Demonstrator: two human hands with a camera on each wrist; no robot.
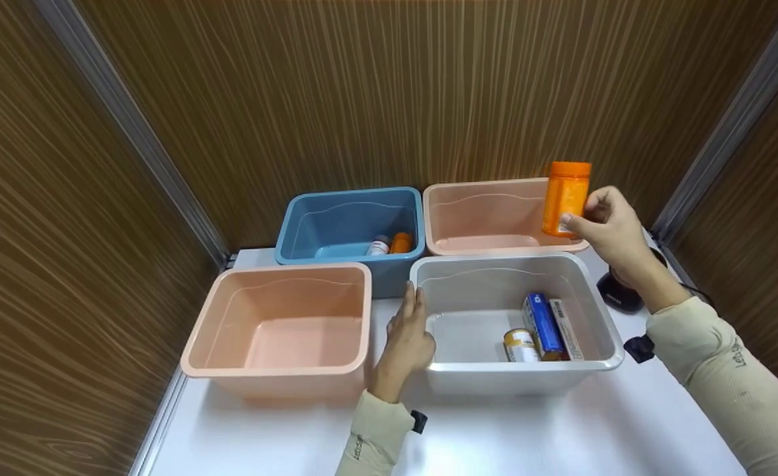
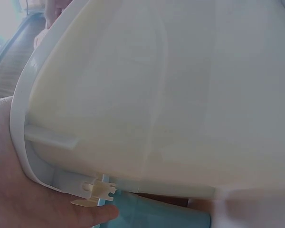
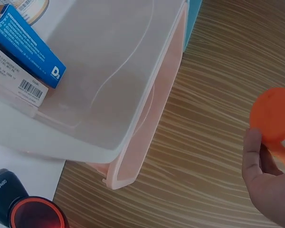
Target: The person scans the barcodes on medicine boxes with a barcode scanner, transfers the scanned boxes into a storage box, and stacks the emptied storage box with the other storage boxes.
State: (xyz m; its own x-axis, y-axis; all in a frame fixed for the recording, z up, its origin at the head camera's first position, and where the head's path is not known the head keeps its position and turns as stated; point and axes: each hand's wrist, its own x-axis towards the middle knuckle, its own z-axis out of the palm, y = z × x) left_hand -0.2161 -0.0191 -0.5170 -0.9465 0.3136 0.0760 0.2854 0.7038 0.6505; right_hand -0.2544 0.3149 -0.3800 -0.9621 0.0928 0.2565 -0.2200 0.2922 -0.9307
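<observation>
Up above the back-right pink bin, my right hand pinches an orange pill bottle between thumb and fingers, its lid upward. The right wrist view also shows this orange bottle at its right edge. My left hand lies along the left side of the white bin, fingers extended and touching its rim. Inside the white bin are a blue box, a white box and a yellow-and-white can; the blue box shows again in the right wrist view.
A blue bin at the back holds a white bottle and another orange bottle. Front left stands a second pink bin. A black device sits right of the white bin. Wood-patterned panels enclose the table.
</observation>
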